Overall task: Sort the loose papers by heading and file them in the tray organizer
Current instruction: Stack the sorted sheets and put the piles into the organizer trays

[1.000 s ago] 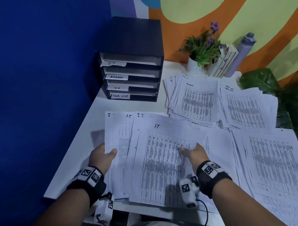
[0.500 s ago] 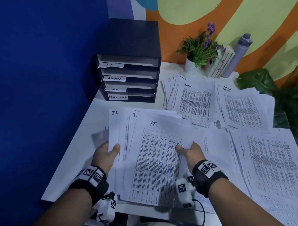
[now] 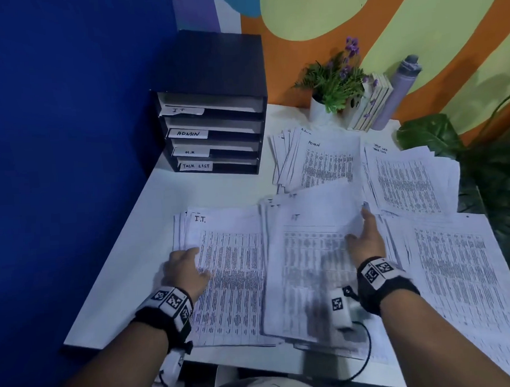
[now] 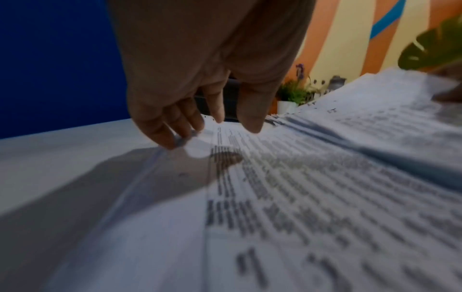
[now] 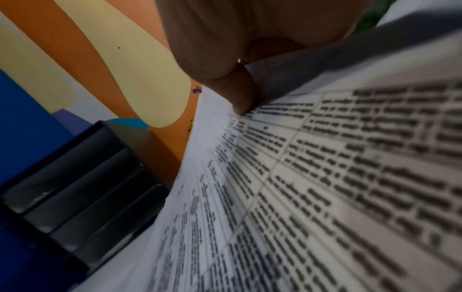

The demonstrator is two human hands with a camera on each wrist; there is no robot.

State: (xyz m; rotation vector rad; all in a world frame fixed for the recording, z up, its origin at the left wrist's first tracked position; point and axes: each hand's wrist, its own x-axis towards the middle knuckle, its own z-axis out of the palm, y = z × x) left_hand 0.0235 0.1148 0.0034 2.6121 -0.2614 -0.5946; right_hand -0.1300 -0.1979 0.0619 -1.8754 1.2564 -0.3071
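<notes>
**Two hands on the I.T. papers**

The left hand lies on the left edge of an I.T. stack on the white table. Its fingers are loosely spread and only slightly bent, their tips touching the sheet edges at the stack's left margin, with the thumb resting apart on the printed page. It grips nothing; it simply presses down.

Just to the right of that hand, the right hand holds a second bundle of I.T. sheets, tilted up off the table. Its thumb presses on the printed face, while the other fingers are hidden behind the paper, so it pinches the bundle near its right edge.

Ahead of the left hand, against the blue wall, stands the dark tray organizer with four labelled slots. Beyond the right hand lie an ADMIN pile and a task list pile; further right of it, another spread of sheets.
</notes>
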